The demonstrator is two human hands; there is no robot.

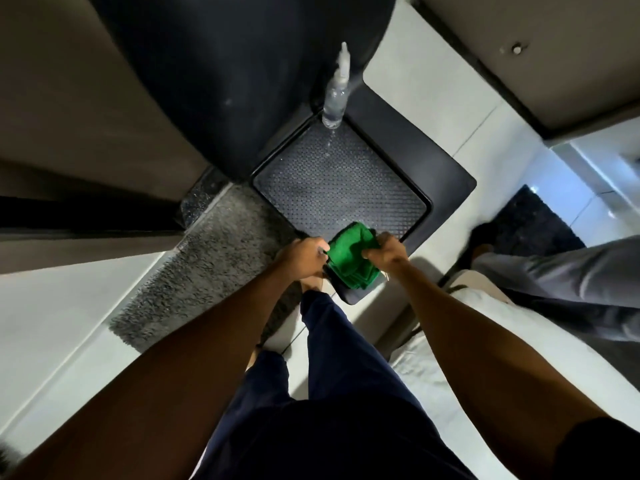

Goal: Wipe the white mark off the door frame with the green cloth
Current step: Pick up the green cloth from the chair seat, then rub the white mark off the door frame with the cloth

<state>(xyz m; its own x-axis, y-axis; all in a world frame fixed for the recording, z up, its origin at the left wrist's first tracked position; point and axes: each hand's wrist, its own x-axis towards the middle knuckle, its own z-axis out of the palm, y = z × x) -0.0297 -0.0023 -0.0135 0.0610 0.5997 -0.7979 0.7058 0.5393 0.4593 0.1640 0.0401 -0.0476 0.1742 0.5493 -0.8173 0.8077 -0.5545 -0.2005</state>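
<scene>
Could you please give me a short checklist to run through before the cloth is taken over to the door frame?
1. Green cloth in hand: ok, the left hand and right hand both grip it, bunched between them.
2. Cloth clear of the floor: ok, it is held above the edge of the black textured tray.
3. Spray bottle out of the way: ok, it stands upright at the tray's far corner, apart from the hands.
4. White mark located: cannot tell, no mark on the frame is visible in this view.
5. Cloth damp enough: cannot tell.
6. Path clear: not ok, another person's leg is close on the right.
</scene>
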